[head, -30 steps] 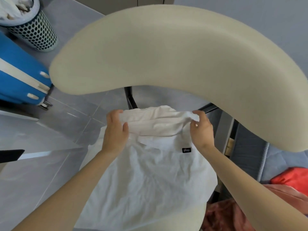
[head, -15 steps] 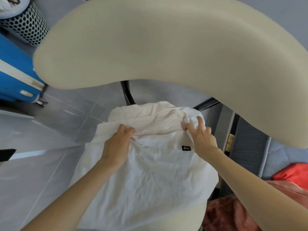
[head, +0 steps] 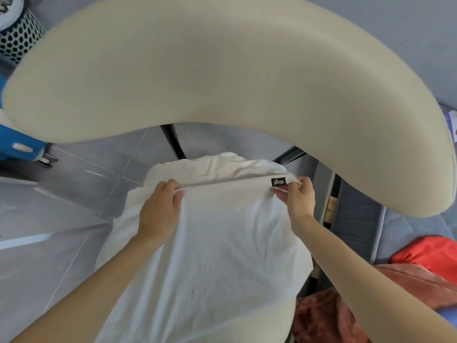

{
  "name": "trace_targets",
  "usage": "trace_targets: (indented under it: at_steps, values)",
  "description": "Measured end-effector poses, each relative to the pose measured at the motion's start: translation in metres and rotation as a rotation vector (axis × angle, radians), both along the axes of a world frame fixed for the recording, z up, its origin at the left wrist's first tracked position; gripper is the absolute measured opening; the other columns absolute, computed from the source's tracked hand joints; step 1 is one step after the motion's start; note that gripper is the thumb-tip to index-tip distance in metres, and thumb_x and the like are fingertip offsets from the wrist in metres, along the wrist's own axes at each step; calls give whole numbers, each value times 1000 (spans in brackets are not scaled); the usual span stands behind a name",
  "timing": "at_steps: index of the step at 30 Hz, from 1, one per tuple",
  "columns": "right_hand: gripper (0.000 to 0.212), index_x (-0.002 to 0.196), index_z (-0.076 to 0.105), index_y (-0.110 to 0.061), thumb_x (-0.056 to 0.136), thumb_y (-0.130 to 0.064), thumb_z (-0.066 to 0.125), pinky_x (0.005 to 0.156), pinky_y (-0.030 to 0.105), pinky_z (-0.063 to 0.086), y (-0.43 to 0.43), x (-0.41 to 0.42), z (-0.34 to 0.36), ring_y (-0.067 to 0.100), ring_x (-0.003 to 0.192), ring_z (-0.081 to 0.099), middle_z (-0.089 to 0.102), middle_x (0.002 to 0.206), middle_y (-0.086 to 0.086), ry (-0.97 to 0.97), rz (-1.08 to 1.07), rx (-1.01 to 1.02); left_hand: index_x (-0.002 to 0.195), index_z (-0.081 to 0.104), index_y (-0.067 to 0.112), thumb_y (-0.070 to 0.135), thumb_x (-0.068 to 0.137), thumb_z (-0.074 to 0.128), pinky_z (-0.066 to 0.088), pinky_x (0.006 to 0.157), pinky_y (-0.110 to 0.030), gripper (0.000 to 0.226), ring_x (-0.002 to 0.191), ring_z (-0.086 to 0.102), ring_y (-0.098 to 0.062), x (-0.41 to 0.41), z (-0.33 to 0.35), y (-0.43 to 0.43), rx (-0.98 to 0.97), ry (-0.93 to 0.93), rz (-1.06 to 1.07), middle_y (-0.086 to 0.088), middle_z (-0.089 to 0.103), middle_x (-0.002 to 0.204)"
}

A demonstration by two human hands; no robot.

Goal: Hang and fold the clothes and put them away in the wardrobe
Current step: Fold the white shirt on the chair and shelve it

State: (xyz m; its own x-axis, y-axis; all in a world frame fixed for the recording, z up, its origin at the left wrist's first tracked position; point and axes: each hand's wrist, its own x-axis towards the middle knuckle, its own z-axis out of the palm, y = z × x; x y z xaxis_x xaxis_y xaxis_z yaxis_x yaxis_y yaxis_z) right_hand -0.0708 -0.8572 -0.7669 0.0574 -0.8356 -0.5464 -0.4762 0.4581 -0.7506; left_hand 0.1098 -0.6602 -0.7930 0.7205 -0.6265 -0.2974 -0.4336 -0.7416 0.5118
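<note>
Left hand (head: 158, 209) and right hand (head: 300, 201) each pinch the folded edge of the white shirt (head: 222, 256) — the crease runs straight from one set of fingers to the other, the rest spread nearer the person over the chair seat (head: 269, 328). Neither hand is nearer — the fold likely needs both.

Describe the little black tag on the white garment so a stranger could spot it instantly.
Below the big curved cream chair backrest lies a white cloth garment. At its folded far edge, beside the right hand, sits a small black rectangular label with pale lettering, the only dark mark on the white fabric.
</note>
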Motion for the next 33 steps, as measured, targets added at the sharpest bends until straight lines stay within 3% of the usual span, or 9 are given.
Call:
trace_targets:
  at_steps: [2, 5, 11, 13, 16, 20, 24, 28, 33]
  values:
    - [19, 114, 46, -21, 99, -11, 39, 100, 36, 48, -9, 9, -2, 15, 98, 66, 63, 115, 9, -92, -82, 41, 106, 53, 11, 20, 99, 46, 39, 68, -34, 13, 83, 54, -25, 1, 0, -12, -63, 23, 68, -6, 50, 107]
    - [58, 143, 18, -39, 99, -10, 42, 104, 37, 38, -12, 13, -10, 15, 124, 48, 50, 135, -3, -162, 6, 94, 125, 48, 13, 6, 93, 54, 46, 76, -31, 34, 97, 51, -19, -2, 3, -23, -249, 58, 108, -8, 36, 130]
    - [48, 135, 41, -23, 90, -7, 50, 98, 23, 36, 26, -2, -26, 15, 117, 45, 45, 131, -5, 240, 801, -331, 109, 53, 20, -5, 77, 56, 52, 72, -35, 41, 92, 56, -24, -47, -14, -4, -243, -226, -451, 1, 48, 110]
    - [54, 138, 45, -22, 88, -2, 51, 112, 31, 28, 37, -4, -36, 19, 135, 32, 37, 147, -1, 288, 1062, -377, 120, 53, 21, 9, 80, 43, 46, 86, -33, 43, 106, 58, -24, -60, -29, 12, -158, -195, -640, 0, 54, 121]
    - [70, 148, 30, -27, 86, -1, 47, 119, 41, 16, 32, 0, -48, 24, 147, 10, 14, 160, 0, 424, 1210, -345, 134, 53, 15, 18, 87, 37, 25, 108, -37, 50, 129, 41, -23, -53, -42, 21, -42, -232, -681, -6, 48, 141]
    - [90, 152, 5, -39, 82, 5, 41, 119, 41, 14, 8, 20, -43, 30, 148, 3, -2, 162, 0, 430, 1176, -353, 147, 34, 24, 14, 93, 46, 15, 114, -44, 56, 142, 28, -27, -29, -38, 2, 54, -216, -485, -4, 24, 157]
    - [77, 151, 17, -38, 90, 2, 40, 118, 38, 18, -2, 36, -32, 23, 148, 3, 3, 162, -2, 375, 1135, -319, 153, 13, 28, 20, 100, 36, 12, 116, -56, 58, 148, 2, -28, -3, -18, -28, 145, -28, -94, -1, 3, 162]
    - [60, 148, 32, -28, 93, -8, 47, 114, 35, 23, 9, 5, -31, 23, 143, 18, 23, 158, 0, 396, 958, -274, 152, 18, 27, 18, 101, 35, 4, 118, -48, 55, 148, 0, -20, -16, -5, -23, 91, -27, -154, 3, 4, 161]
    - [60, 147, 29, -18, 94, -21, 55, 113, 45, 29, 37, -56, -35, 31, 137, 30, 36, 150, 4, 559, 575, -199, 152, 18, 29, 16, 100, 34, -1, 118, -40, 56, 148, -4, -15, -61, 1, -8, 55, 57, -304, 7, 2, 161]
